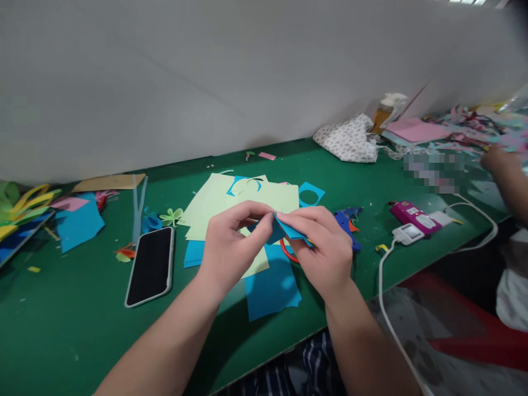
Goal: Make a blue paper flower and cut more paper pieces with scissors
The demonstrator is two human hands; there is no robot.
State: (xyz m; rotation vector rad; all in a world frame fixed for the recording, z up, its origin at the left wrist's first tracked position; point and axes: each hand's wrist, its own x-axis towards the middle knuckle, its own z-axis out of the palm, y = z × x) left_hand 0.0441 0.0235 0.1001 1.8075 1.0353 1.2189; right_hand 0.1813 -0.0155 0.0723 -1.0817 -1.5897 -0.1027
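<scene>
Forearms (165,335) span a green table (74,330), left hand (229,242) and right hand (324,247) both clamped on a piece of blue paper (292,230) above pale yellow-green sheets (220,203).

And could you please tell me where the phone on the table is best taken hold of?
I'd probably grip the phone across its long edges, toward the near end, coming from above: it lies flat, screen up, with a blue paper piece close to its far end.

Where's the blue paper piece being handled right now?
In the head view, the blue paper piece is near the centre, pinched by the left hand and right hand, above the pale sheets on the green table.
</scene>
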